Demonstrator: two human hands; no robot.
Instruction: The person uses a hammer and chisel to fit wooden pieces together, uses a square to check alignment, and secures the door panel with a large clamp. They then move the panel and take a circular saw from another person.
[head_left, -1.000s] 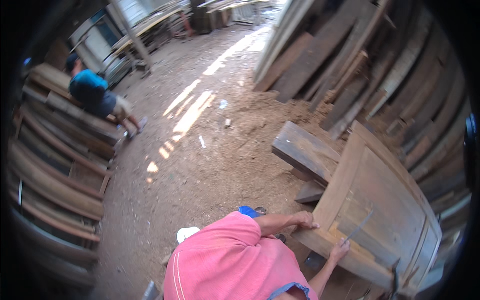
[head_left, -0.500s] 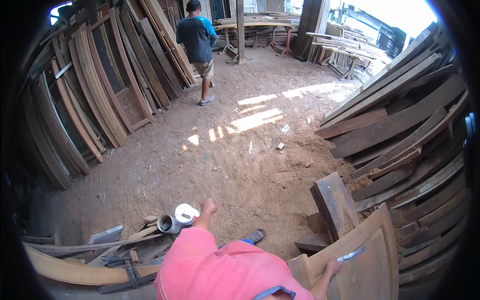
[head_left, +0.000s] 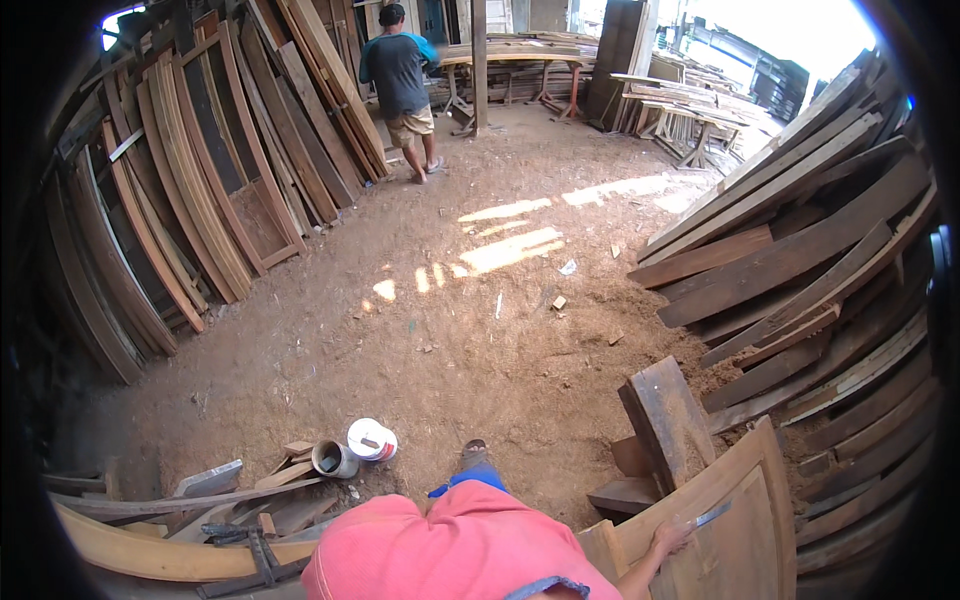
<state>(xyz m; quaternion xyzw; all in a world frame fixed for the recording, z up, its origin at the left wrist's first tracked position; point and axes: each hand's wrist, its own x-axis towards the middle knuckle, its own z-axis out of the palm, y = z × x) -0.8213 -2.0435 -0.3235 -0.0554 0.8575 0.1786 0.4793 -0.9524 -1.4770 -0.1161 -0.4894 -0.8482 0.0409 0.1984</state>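
At the lower right, my right hand [head_left: 673, 537] is closed around a flat silver-bladed tool [head_left: 712, 513]. The blade points up and to the right over a panelled wooden door [head_left: 745, 545], and its exact kind is too small to make out. The hand is right at the door's surface. My left hand is out of sight, hidden by my pink shirt or beyond the picture. One foot [head_left: 474, 452] in a sandal stands on the ground ahead of me.
A white bucket [head_left: 388, 452] and a grey pot [head_left: 346, 466] stand by scrap wood at left. Thick wooden blocks [head_left: 660, 400] rise beside the door. Boards lean along both sides [head_left: 790, 270]. Another person [head_left: 396, 80] walks at the back, near a post [head_left: 480, 75].
My left hand, earlier stretched out beside the white bucket, has dropped out of view. My foot has shifted left. The other person has stepped farther away. My right hand still grips the tool.
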